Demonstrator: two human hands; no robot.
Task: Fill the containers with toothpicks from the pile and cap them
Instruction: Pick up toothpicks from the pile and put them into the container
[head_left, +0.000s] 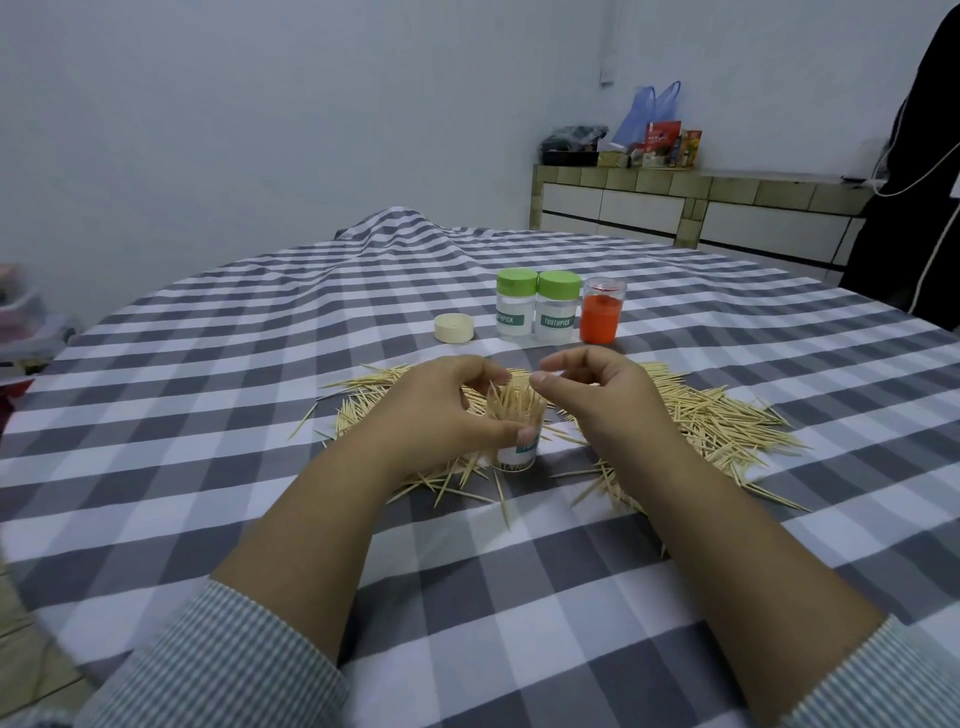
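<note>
**Toothpick filling station, one container in hand**

Open container (517, 449): clear plastic, white label with green band, upright on the checked cloth (519, 597) amid the pile. No cap on. Packed with toothpicks (514, 402) standing on end, tips fanned out above the rim.

Left hand (441, 410): curled round the open container from its left side, thumb across the label at front, fingers arched over behind the fanned tips. Holding the container.

Right hand (597, 395): just right of the container, above the pile. Fingers curled inward, thumb and forefinger drawn close together near the toothpick tips. Whether any toothpick pinched between them: cannot tell.

Pile of loose toothpicks (701, 421): spread flat on the cloth, lying around and behind the open container, thickest to the right under the right wrist; strays scattered toward the near side.

Cream cap (454, 328): loose, lying flat on the cloth beyond the pile, left of the capped row.

Two green-capped containers (537, 306): clear, labelled TOOTHPICK, upright, side by side and touching, beyond the pile.

Orange container (602, 310): upright, just right of the green-capped pair, clear top section, orange below.

Striped sleeves (218, 665): pushed up both forearms, near edge of view.

Tiled counter (701, 189): far right against the wall, bearing a blue plastic bag (649, 109) and assorted packets
</note>
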